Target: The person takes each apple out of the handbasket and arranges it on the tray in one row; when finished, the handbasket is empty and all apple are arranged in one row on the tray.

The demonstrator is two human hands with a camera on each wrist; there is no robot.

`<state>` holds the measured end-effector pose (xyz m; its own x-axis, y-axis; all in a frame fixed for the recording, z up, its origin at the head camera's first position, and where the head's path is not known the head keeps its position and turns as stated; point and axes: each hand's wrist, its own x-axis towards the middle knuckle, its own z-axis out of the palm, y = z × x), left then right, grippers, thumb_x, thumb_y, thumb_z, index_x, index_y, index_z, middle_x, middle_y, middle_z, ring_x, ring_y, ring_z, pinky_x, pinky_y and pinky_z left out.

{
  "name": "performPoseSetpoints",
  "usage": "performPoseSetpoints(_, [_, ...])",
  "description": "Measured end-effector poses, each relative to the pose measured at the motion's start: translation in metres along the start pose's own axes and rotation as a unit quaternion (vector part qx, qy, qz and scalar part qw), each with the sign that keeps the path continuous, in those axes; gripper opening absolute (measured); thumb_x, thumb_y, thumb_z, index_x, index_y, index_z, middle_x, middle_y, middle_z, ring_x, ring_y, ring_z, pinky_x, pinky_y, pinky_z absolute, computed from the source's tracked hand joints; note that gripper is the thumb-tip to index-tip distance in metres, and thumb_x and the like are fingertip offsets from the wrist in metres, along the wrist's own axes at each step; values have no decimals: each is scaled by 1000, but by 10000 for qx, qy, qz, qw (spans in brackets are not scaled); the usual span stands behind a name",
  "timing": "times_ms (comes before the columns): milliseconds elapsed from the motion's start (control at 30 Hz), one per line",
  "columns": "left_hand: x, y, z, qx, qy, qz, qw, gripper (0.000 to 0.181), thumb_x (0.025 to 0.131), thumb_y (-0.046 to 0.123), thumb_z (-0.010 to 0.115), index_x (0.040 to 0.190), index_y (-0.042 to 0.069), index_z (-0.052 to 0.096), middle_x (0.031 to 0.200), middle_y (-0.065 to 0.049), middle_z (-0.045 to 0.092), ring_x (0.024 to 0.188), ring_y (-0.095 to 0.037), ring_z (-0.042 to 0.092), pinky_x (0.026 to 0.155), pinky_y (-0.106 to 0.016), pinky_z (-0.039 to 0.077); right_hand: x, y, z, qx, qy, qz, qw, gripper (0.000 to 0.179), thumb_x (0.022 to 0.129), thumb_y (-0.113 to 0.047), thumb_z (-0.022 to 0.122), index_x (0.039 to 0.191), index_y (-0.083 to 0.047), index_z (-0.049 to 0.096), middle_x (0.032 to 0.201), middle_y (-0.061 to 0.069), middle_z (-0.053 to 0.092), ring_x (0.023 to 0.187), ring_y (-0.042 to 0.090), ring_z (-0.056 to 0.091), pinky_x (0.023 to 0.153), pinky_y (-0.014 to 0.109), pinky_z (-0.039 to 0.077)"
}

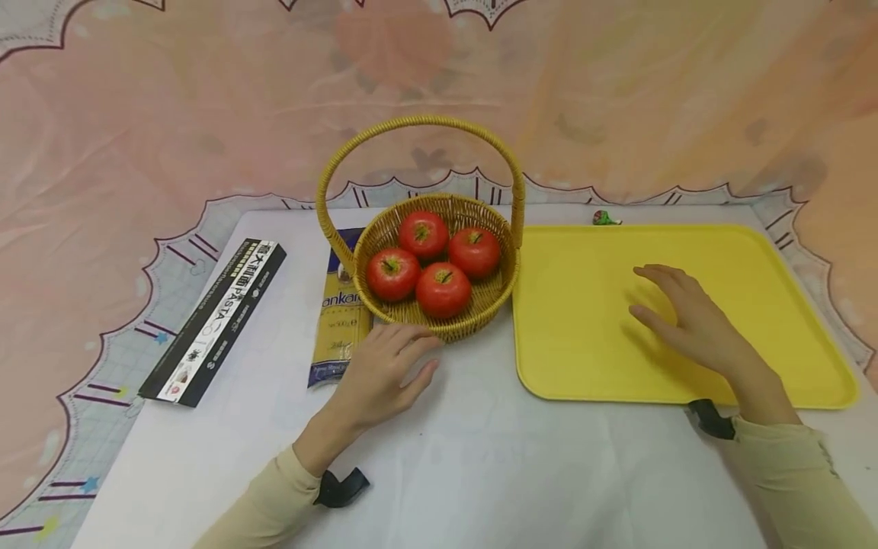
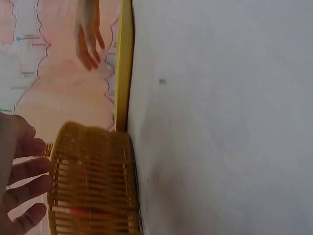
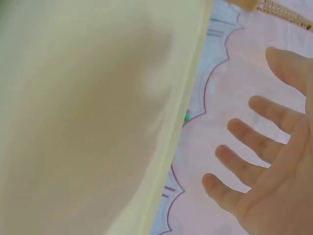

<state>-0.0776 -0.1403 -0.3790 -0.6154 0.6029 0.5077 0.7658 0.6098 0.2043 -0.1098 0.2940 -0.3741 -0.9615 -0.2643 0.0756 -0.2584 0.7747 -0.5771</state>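
Observation:
A yellow wicker basket (image 1: 439,328) with a tall arched handle stands at the middle of the table. Several red apples (image 1: 444,290) sit inside it. My left hand (image 1: 386,368) is at the basket's near rim, fingers extended and nothing in them; in the left wrist view its fingertips (image 2: 36,171) are right beside the woven wall. Over the yellow tray (image 1: 569,320) hovers my right hand (image 1: 700,324), fingers spread, its shadow falling on the tray. The right wrist view shows that palm with nothing held.
A yellow pasta packet (image 1: 339,328) lies partly under the basket's left side. Farther left is a long black pasta box (image 1: 214,323). Behind the tray's far edge lies a small green-and-red item (image 1: 604,218). A patterned cloth (image 1: 240,114) hangs behind the white table.

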Motion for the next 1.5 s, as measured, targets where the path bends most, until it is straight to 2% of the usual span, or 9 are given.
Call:
performPoseSetpoints(200, [10, 14, 14, -116, -137, 360, 9992, 27, 88, 24, 63, 113, 14, 64, 113, 0, 64, 110, -16, 56, 96, -32, 46, 4, -6, 5, -76, -66, -111, 9999, 57, 93, -32, 59, 142, -14, 36, 146, 19, 33, 134, 44, 27, 100, 67, 26])
performPoseSetpoints(400, [17, 27, 37, -82, -484, 741, 9960, 29, 89, 26, 61, 117, 17, 62, 120, 1, 60, 117, -16, 53, 98, -32, 44, 6, -11, 6, -231, -95, -154, 9996, 55, 94, -34, 58, 141, -14, 38, 145, 18, 35, 133, 41, 31, 100, 64, 29])
performPoseSetpoints(567, [23, 34, 55, -122, -891, 670, 9937, 32, 91, 29, 58, 122, 20, 59, 128, 2, 55, 125, -15, 46, 103, -33, 39, 8, -18, 5, -356, -166, -265, 9989, 54, 93, -33, 59, 140, -15, 40, 144, 15, 38, 132, 38, 34, 100, 62, 32])
performPoseSetpoints(800, [29, 42, 75, -137, -985, 506, 9938, 35, 91, 29, 59, 125, 19, 58, 132, 0, 55, 128, -17, 45, 109, -37, 35, 16, -28, 4, -615, -202, -469, 9968, 52, 93, -31, 60, 139, -14, 42, 141, 13, 42, 130, 35, 37, 101, 60, 33])
performPoseSetpoints(933, [28, 49, 85, -129, -1160, 620, 9912, 34, 91, 28, 57, 124, 19, 58, 134, -1, 54, 131, -19, 42, 111, -40, 33, 22, -31, 4, -750, -202, -720, 9944, 48, 93, -30, 59, 136, -14, 45, 139, 13, 44, 128, 35, 40, 99, 58, 35])
performPoseSetpoints(1167, [24, 52, 91, -111, -1325, 727, 9885, 31, 92, 27, 56, 123, 21, 59, 145, -4, 43, 141, -22, 30, 113, -39, 31, 41, -43, 6, -918, -294, -1125, 9890, 45, 94, -33, 57, 134, -14, 48, 137, 10, 47, 127, 33, 43, 99, 56, 38])
performPoseSetpoints(1367, [22, 52, 91, -198, -1525, 864, 9843, 35, 93, 27, 55, 127, 18, 57, 142, -2, 48, 141, -20, 32, 113, -35, 32, 58, -53, 9, -944, -425, -1350, 9854, 42, 95, -32, 56, 133, -16, 49, 136, 7, 49, 127, 32, 44, 100, 56, 38])
performPoseSetpoints(1500, [22, 53, 92, -153, -1510, 923, 9841, 35, 93, 27, 55, 127, 18, 57, 137, 2, 53, 140, -19, 34, 115, -36, 29, 67, -58, 12, -911, -417, -1540, 9830, 40, 95, -31, 56, 132, -16, 50, 134, 6, 50, 125, 30, 46, 99, 55, 39])
